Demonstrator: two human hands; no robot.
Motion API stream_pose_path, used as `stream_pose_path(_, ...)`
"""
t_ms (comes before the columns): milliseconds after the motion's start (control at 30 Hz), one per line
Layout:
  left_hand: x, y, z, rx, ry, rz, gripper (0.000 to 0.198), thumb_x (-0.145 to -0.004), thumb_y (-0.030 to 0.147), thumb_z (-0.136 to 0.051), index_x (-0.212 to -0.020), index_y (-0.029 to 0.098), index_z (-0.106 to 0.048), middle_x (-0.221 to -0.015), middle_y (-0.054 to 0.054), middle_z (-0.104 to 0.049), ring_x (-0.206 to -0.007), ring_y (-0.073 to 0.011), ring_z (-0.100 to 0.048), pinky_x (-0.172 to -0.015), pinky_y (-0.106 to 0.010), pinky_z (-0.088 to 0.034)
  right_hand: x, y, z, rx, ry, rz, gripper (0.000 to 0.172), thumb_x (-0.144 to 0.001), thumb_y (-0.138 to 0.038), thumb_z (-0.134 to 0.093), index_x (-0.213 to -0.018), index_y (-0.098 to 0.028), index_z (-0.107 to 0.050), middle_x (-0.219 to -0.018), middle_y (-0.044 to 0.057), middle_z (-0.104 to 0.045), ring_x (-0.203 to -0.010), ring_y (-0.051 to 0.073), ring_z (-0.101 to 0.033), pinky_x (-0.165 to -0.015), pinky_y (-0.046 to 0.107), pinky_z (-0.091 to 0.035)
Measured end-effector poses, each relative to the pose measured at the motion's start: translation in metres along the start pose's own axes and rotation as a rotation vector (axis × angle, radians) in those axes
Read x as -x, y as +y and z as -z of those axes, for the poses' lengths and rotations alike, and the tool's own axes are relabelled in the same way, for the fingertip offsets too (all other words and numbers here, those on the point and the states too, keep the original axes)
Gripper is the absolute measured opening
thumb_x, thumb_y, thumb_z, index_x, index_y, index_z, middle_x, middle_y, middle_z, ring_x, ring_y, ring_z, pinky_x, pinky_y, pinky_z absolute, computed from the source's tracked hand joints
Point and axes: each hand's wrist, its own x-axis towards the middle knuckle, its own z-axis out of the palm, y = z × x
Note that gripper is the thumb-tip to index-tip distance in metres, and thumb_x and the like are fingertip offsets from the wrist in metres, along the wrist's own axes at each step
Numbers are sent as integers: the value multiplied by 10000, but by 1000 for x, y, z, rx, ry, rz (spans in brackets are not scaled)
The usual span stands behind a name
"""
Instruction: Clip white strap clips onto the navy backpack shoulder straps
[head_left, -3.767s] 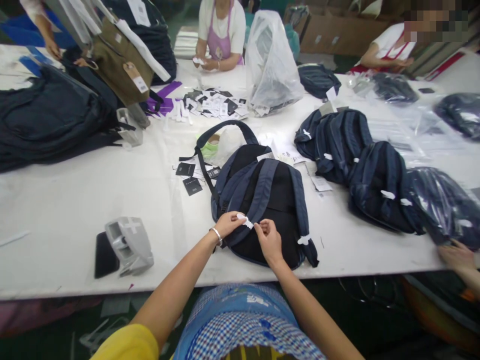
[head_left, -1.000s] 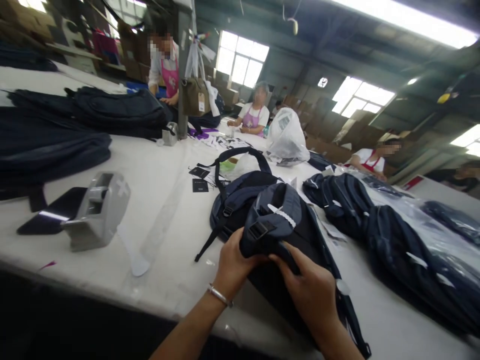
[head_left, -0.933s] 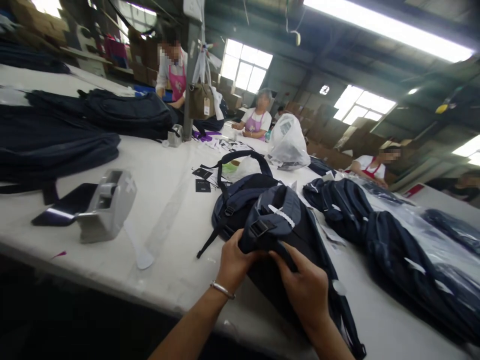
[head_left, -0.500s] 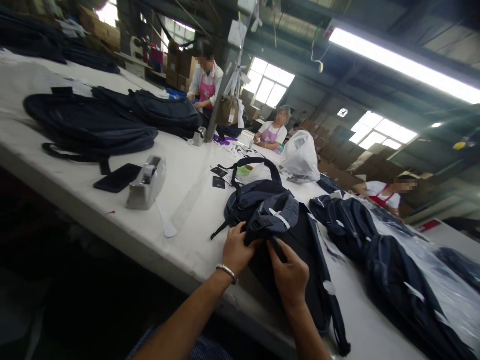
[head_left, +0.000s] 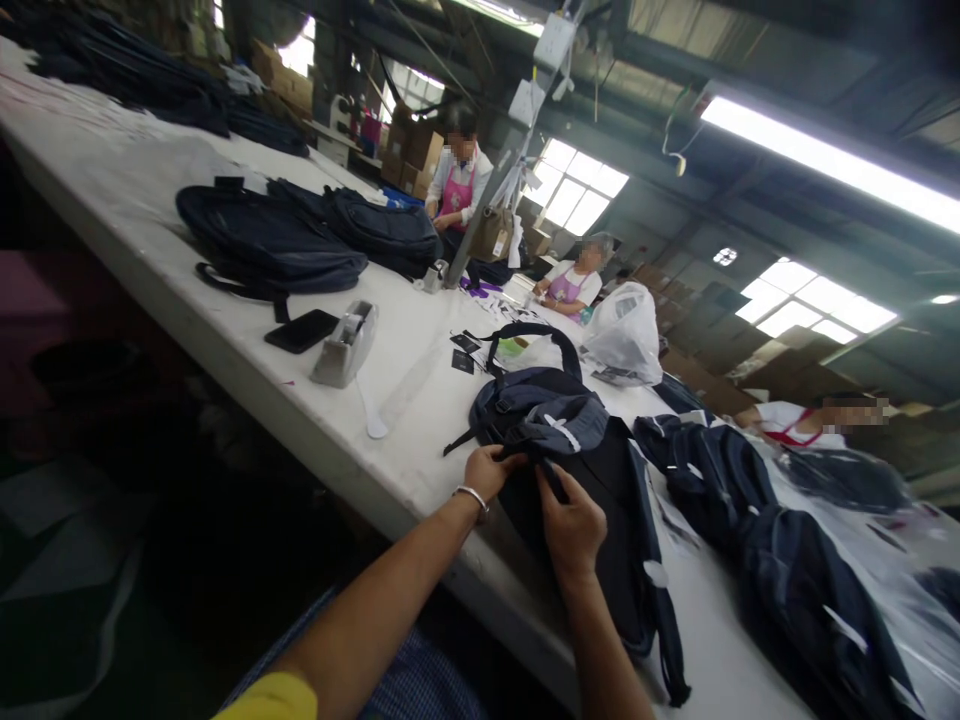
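Observation:
A dark navy backpack lies on the white table, its straps facing up and a grey-blue padded part near its top. My left hand, with a silver bangle at the wrist, is closed on a dark backpack strap close to the buckle. Beside it, my right hand pinches the same strap between thumb and fingers. Both hands rest over the backpack's near left side, fingertips a short way apart. One long strap hangs down at the right edge.
A tape dispenser and a black phone sit to the left. More backpacks lie beyond them, and others at right. A white plastic bag and black tags are behind. Co-workers in aprons stand across the table.
The camera has turned, so the table's far items appear further right and the table slopes more steeply. Both hands stay on the strap, with little change in grip.

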Motion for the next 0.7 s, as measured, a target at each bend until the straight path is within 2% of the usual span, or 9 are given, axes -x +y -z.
stream_pose_path(100, 0, -6, 9, -147, 105, -50, 326, -716, 454, -615, -582, 162, -669, -520, 13, -559, -555, -154, -528, -520, -252, -366, 6, -2, -4, 12, -53, 80, 319, -869, -428, -522, -1059, -232, -689, -1005, 62, -721, -873, 234, -693, -702, 297, -545)
stream_pose_path(233, 0, -14, 30, -245, 121, -13, 313, -711, 330, -577, -442, 170, -584, -420, 21, -451, -491, -145, -462, -497, -260, -332, 23, -2, -14, 34, -208, 257, 304, -882, -316, -508, -1134, -226, -652, -1120, 73, -679, -1001, 252, -651, -838, 372, -538)
stream_pose_path(333, -1, -23, 45, -247, 91, 37, 333, -702, 299, -561, -392, 178, -543, -389, 20, -421, -450, -138, -429, -472, -260, -325, 42, 2, -21, 35, -322, 367, 410, -864, -218, -489, -1268, -207, -554, -1241, 88, -609, -1129, 279, -579, -932, 436, -503)
stream_pose_path(400, -1, -26, 51, -241, 60, 64, 315, -695, 300, -569, -406, 176, -556, -396, 19, -438, -437, -131, -430, -459, -252, -332, 56, 6, -23, 9, -376, 395, 533, -843, -129, -447, -1369, -211, -434, -1354, 72, -514, -1250, 273, -476, -1001, 450, -462)
stream_pose_path(467, -1, -25, 55, -225, 28, 80, 251, -690, 304, -586, -484, 164, -614, -429, 13, -490, -442, -126, -456, -457, -239, -355, 68, 11, -23, -18, -398, 387, 620, -824, -64, -398, -1419, -233, -345, -1430, 50, -421, -1335, 260, -365, -1043, 458, -428)
stream_pose_path(533, 0, -21, 58, -134, -57, 64, 163, -661, 279, -632, -716, 140, -700, -532, -7, -596, -489, -130, -519, -492, -233, -408, 76, 16, -23, -45, -397, 362, 640, -830, -46, -372, -1431, -258, -312, -1459, 40, -376, -1362, 253, -317, -1055, 465, -416)
stream_pose_path(633, -1, -13, 63, 24, -219, 21, 573, -586, 176, -700, -1151, 142, -616, -757, -55, -702, -621, -157, -616, -588, -249, -482, 81, 24, -25, -109, -369, 366, 615, -857, -58, -378, -1430, -271, -309, -1443, 46, -401, -1342, 244, -355, -1057, 460, -417)
stream_pose_path(667, -2, -12, 64, 35, -237, 25, 624, -579, 155, -704, -1193, 145, -591, -789, -64, -709, -659, -168, -633, -610, -257, -495, 82, 26, -26, -128, -352, 377, 607, -862, -61, -384, -1428, -269, -313, -1431, 47, -419, -1332, 241, -372, -1055, 459, -419)
stream_pose_path(700, -3, -11, 64, 21, -224, 46, 592, -591, 152, -696, -1176, 144, -605, -791, -65, -712, -684, -178, -644, -621, -263, -504, 83, 28, -27, -139, -337, 389, 599, -866, -62, -390, -1425, -265, -320, -1422, 49, -431, -1325, 240, -384, -1051, 458, -422)
